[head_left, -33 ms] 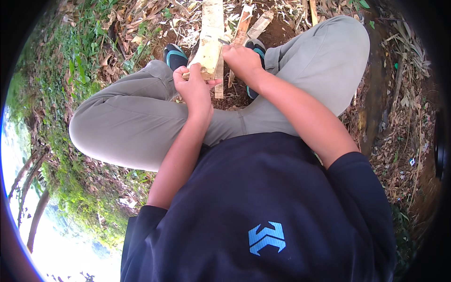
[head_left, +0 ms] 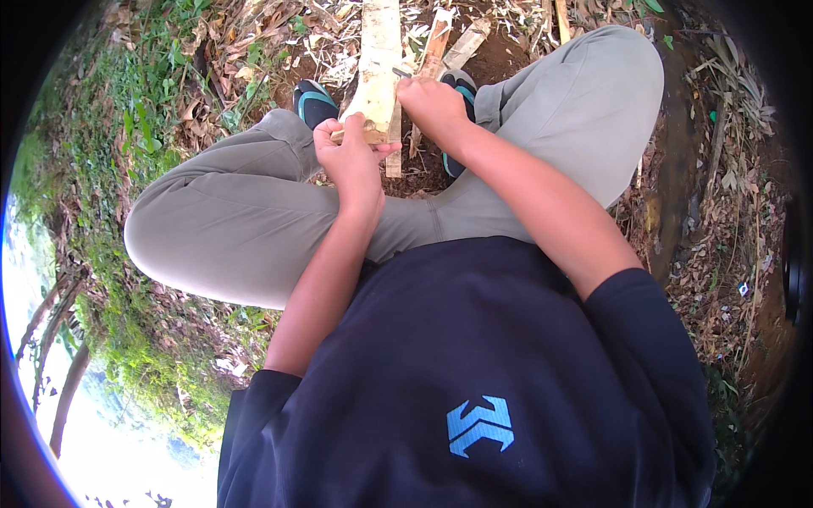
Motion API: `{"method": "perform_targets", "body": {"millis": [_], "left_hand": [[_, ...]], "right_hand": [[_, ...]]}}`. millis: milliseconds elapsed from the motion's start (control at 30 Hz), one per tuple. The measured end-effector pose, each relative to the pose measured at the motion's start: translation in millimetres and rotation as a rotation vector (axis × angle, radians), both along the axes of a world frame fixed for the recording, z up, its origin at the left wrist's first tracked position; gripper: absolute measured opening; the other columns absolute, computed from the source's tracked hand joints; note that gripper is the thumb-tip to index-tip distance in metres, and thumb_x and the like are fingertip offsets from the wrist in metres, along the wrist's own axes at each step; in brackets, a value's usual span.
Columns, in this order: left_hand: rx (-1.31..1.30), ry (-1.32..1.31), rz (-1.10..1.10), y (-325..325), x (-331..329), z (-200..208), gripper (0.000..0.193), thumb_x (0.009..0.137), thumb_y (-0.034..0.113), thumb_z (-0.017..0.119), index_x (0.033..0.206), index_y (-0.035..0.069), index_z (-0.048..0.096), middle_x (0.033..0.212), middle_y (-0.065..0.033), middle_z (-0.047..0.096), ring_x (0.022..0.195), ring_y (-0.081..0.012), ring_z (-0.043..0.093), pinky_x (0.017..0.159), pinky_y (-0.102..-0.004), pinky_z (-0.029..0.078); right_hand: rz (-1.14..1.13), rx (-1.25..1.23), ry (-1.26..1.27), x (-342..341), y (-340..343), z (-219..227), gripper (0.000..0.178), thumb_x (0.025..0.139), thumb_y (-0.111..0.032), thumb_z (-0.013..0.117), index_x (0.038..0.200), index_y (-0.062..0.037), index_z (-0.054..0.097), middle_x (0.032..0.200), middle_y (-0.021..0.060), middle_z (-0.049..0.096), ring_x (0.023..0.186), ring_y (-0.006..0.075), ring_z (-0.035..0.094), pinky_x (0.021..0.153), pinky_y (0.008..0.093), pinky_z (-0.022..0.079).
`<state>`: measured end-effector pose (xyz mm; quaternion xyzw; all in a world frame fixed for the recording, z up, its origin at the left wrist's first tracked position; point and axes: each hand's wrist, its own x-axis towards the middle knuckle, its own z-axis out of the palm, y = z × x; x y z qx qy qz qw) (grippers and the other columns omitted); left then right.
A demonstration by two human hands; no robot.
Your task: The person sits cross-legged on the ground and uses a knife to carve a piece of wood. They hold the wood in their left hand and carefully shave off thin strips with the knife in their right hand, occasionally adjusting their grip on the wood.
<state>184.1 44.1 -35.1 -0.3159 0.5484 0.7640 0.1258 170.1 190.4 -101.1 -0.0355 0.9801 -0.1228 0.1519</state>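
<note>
Where the ground [head_left: 686,313] spreads widest: brown leaf litter [head_left: 735,262] on the right, green plants [head_left: 140,127] thick on the left.
Shirt: dark and short-sleeved, filling the lower middle of the view.
Trousers [head_left: 224,220]: greyish, legs bent with the knees apart, the lap lying below both hands in the view.
Wooden board [head_left: 381,51]: pale, running from the top edge down between the feet; its near end is yellower and broader and lies at the left fingers. Whether that end is a separate piece, I cannot tell.
Left hand [head_left: 349,157]: narrowed in a pinch on the near end of the board, index finger over the top.
Right hand [head_left: 430,103]: curled into a fist around a dark implement, just beside the board's right edge.
Shoes [head_left: 315,103]: dark with teal trim, one on each side of the board.
Short wood pieces [head_left: 467,44]: slanting on the soil beyond the right hand.
Emblem [head_left: 480,426]: light blue, on the shirt.
Dark implement [head_left: 402,73]: only a short tip shows; whether it touches the wood is unclear.
</note>
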Motion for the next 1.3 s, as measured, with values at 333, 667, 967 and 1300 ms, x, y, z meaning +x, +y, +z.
{"method": "perform_targets", "body": {"millis": [333,667,967,1300], "left_hand": [[-0.003,-0.006,0.010,-4.6,-0.6,-3.8,0.028,0.092,0.009,0.059,0.105,0.010,0.033,0.089,-0.0174,0.059,0.048,-0.0198,0.056,0.049,-0.0352,0.059],[-0.017,-0.013,-0.012,-2.7,2.4,-0.1,0.028,0.093,0.011,0.060,0.106,0.008,0.035,0.094,-0.0163,0.063,0.057,-0.0192,0.061,0.055,-0.0353,0.062],[0.032,0.035,-0.042,-7.0,1.0,-6.5,0.029,0.095,0.010,0.061,0.104,0.009,0.033,0.089,-0.0162,0.062,0.051,-0.0190,0.061,0.051,-0.0351,0.060],[0.039,0.063,-0.080,-5.8,1.3,-6.1,0.029,0.095,0.013,0.063,0.103,0.007,0.036,0.088,-0.0160,0.063,0.055,-0.0184,0.062,0.051,-0.0333,0.061]], "right_hand": [[-0.021,0.024,-0.099,-24.1,12.5,-15.3,0.022,0.085,0.001,0.054,0.100,-0.0023,0.071,0.104,0.0164,0.073,0.093,0.0330,0.073,0.079,0.0423,0.060],[0.020,0.064,-0.053,-21.8,8.7,-28.2,0.022,0.087,-0.001,0.055,0.101,-0.0043,0.071,0.101,0.0150,0.074,0.094,0.0304,0.073,0.076,0.0411,0.061],[-0.007,0.046,-0.080,-22.8,1.0,-20.5,0.020,0.087,-0.002,0.055,0.100,-0.0054,0.070,0.100,0.0124,0.074,0.093,0.0285,0.073,0.074,0.0405,0.061],[-0.025,0.050,-0.048,-26.9,12.3,-49.0,0.023,0.089,-0.004,0.053,0.107,-0.0061,0.068,0.102,0.0143,0.074,0.095,0.0301,0.073,0.078,0.0411,0.059]]}}
